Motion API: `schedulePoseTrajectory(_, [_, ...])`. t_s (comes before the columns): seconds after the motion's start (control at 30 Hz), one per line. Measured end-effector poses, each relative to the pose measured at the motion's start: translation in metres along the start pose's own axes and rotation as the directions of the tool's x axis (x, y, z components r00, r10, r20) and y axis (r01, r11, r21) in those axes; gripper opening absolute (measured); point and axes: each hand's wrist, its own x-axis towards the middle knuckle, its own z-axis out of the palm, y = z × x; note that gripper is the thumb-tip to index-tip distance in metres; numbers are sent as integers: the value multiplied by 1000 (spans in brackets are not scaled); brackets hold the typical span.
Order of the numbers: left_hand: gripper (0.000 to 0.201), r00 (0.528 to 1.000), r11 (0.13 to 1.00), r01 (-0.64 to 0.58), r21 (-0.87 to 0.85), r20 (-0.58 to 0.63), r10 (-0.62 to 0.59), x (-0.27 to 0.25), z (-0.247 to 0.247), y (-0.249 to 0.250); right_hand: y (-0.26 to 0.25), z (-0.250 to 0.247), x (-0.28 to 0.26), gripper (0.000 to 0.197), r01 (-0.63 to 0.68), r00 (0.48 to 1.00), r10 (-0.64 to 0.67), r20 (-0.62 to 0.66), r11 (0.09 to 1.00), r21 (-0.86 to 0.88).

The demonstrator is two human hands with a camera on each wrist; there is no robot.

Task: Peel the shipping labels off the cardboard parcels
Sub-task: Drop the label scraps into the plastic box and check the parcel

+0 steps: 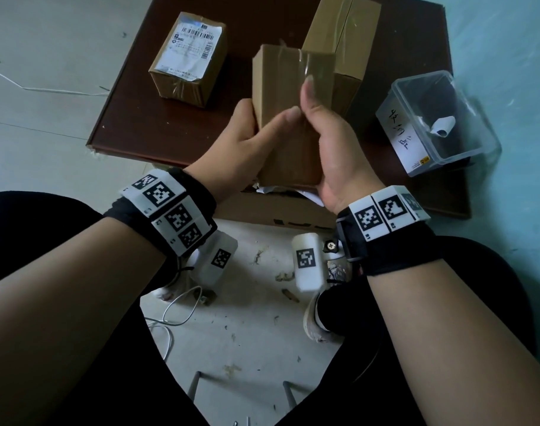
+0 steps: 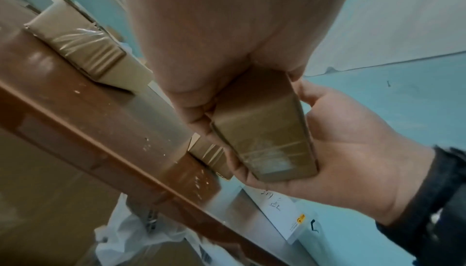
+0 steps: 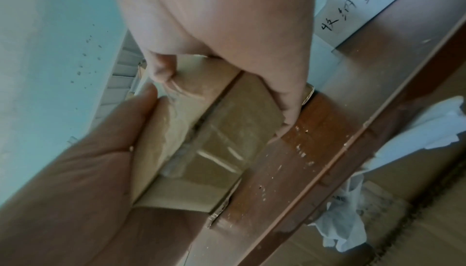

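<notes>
From the head view, the left hand (image 1: 231,139) and right hand (image 1: 330,133) clasped a bare-faced parcel (image 1: 288,118) upright above the brown table (image 1: 133,118), fingers curled round its sides, while a labelled parcel (image 1: 188,58) lay well apart at the table's far left. In the left wrist view a whitish scuff marked the held parcel's face, and in the right wrist view only clear tape showed. This one seemed finished or under inspection, so the next move probably called for setting it down and reaching for the labelled one.

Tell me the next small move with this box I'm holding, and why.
Probably set the held box down and reach for the labelled parcel. Both hands, left hand and right hand, grip a box whose visible faces show only tape, no label, while the parcel on the board carries its white label.
</notes>
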Motion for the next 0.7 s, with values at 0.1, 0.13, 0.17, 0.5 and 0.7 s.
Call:
schedulePoseTrajectory(0.1, [65, 999, 997, 22, -73, 45, -19, -1, 1, 4, 0, 3, 0, 59, 22, 1000, -22, 19, 1000, -2])
schedulePoseTrajectory(0.13, [68, 998, 992, 38, -123, 54, -32, 0, 0, 6, 1, 5, 0, 59, 39, 999, -39, 26, 999, -10])
schedulePoseTrajectory(0.17, [66, 997, 985, 52, -166, 63, -42, 0, 0, 8, 3, 5, 0, 59, 52, 998, -52, 36, 999, -13])
schedulePoseTrajectory(0.5, [53, 996, 988, 89, -127, -18, -92, -1, -2, 22, 3, -2, -3, 47, 4, 991, 1, 135, 999, -36])
schedulePoseTrajectory(0.7, [78, 989, 989, 32, 143, 141, -53, -6, 0, 9, -3, 2, -8, 56, -73, 997, 73, -19, 997, 8])
